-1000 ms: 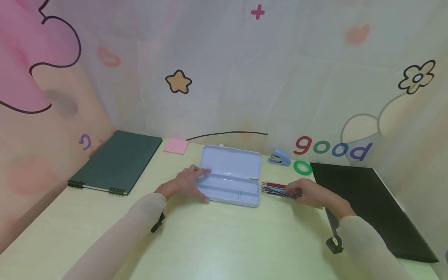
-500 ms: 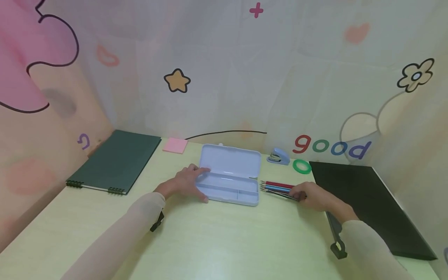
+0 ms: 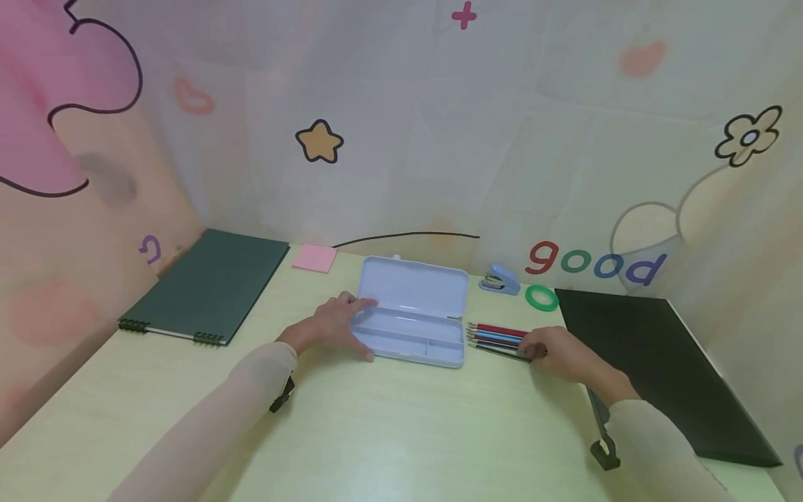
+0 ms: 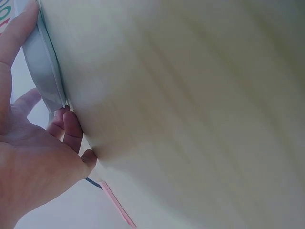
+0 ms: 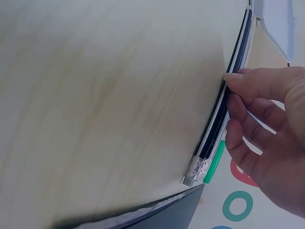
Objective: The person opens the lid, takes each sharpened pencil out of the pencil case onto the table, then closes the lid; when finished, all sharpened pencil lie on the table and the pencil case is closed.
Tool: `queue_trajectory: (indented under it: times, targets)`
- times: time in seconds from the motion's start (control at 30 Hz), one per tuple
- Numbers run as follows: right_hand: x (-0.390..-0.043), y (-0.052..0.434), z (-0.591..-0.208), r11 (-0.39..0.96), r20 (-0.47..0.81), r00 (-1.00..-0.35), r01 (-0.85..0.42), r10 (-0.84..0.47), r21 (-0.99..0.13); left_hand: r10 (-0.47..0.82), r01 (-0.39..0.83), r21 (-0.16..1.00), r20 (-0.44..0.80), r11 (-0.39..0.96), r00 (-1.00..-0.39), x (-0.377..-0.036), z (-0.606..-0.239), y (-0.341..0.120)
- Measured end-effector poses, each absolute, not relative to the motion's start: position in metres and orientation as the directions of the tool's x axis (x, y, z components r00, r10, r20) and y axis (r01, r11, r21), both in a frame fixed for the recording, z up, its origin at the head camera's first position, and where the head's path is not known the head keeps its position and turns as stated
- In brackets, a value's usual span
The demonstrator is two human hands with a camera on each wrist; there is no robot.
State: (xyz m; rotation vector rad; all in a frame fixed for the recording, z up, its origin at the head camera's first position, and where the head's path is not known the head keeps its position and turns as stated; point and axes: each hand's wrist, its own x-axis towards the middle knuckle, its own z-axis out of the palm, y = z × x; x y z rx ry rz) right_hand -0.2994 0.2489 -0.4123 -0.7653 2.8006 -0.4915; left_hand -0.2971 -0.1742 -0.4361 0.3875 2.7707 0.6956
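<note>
A pale blue pencil case (image 3: 414, 287) lies open on the table, its lid tilted up at the back and its divided tray bare. My left hand (image 3: 332, 324) holds the case's left end, thumb along the front edge and fingers behind. In the left wrist view, the case (image 4: 43, 67) sits between thumb and fingers. Right of it lie several pencils, a red pencil (image 3: 495, 329) farthest back, their points toward the case. With thumb and fingertips, my right hand (image 3: 561, 355) pinches the nearest dark pencil (image 5: 217, 129); its eraser end shows in the right wrist view.
Behind the pencils stand a small blue stapler (image 3: 500, 279) and a green tape ring (image 3: 541, 298). A black flat folder or board (image 3: 665, 376) lies at right. On the left are a dark green spiral notebook (image 3: 210, 286) and pink sticky notes (image 3: 315, 258). A printed curtain (image 3: 401, 139) closes the back.
The bunched pencils now lie spread side by side. My right hand has shifted slightly right and toward me. My left hand stays at the case.
</note>
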Motion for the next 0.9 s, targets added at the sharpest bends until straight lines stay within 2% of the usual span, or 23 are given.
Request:
queue_trajectory:
  times: [0.37,0.9]
  targets:
    - [-0.3033,0.2483,-0.4147,0.853,-0.048,-0.885,-0.430,-0.462,-0.296,0.307,0.176,0.497,-0.195,0.849,-0.931,-0.2961,-0.4343,-0.1730]
    - [-0.3067,0.2474,-0.4154,0.858,-0.032,-0.891,-0.424,-0.452,-0.290,0.317,0.190,0.489,-0.190,0.851,-0.929,-0.2973,-0.4350,-0.1743]
